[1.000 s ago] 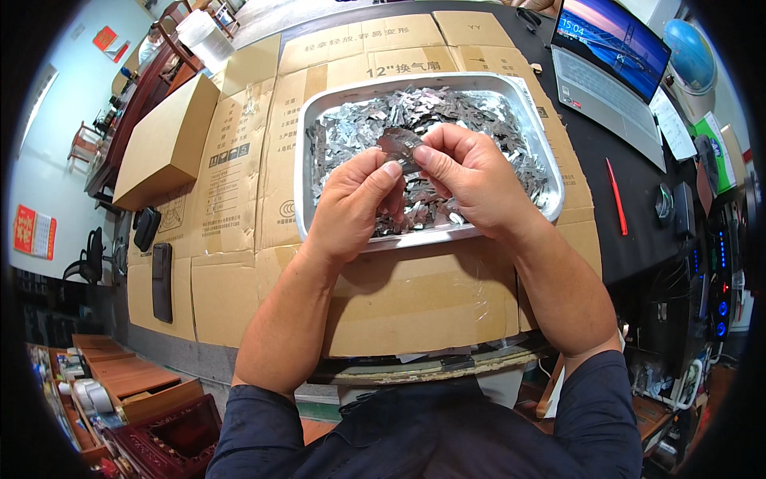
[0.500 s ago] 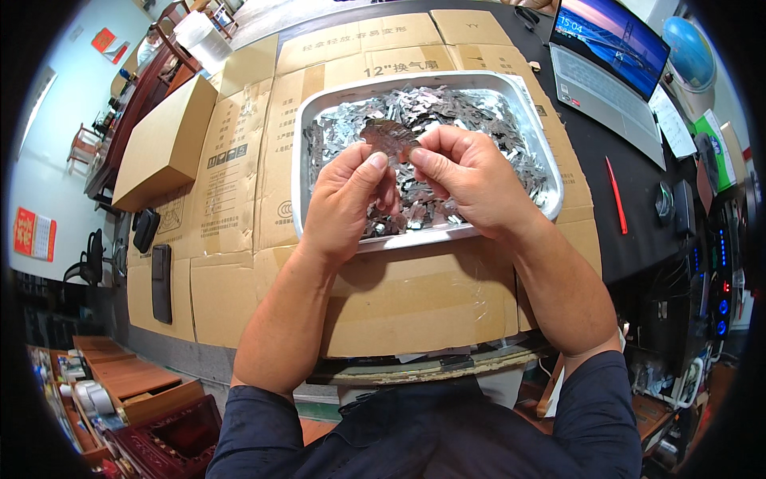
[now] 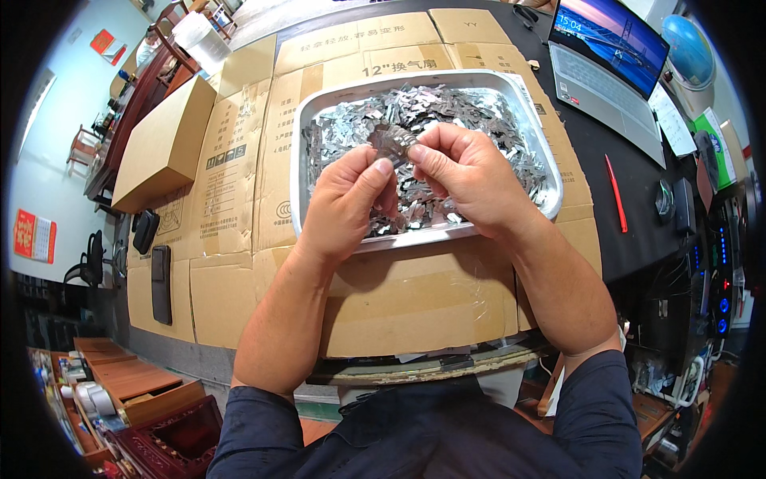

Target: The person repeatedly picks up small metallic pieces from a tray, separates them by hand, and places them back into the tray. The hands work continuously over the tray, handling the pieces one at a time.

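Over a rectangular metal tray (image 3: 549, 152), my left hand (image 3: 345, 195) and my right hand (image 3: 467, 176) grip a thin, dark, shiny clump (image 3: 390, 142) with a ridged, jagged edge. Both hands are closed, thumbs pressed against its near side. Whether it is one sheet or several stacked strips, I cannot tell. Beneath, a heap of small flat silvery-grey flakes (image 3: 479, 112) fills the tray. My fingers hide part of the held clump and some of the flakes below.
Flattened cardboard (image 3: 415, 303) lies under the tray. To the left are a closed cardboard box (image 3: 163, 148) and a dark rectangular case (image 3: 161, 283). On the right, a laptop (image 3: 602, 88) and a red pen (image 3: 616, 194) rest on the black tabletop.
The held clump has tilted and now shows a ridged, striped face instead of a broad brownish one. Both hands stay nearly in place, still gripping it.
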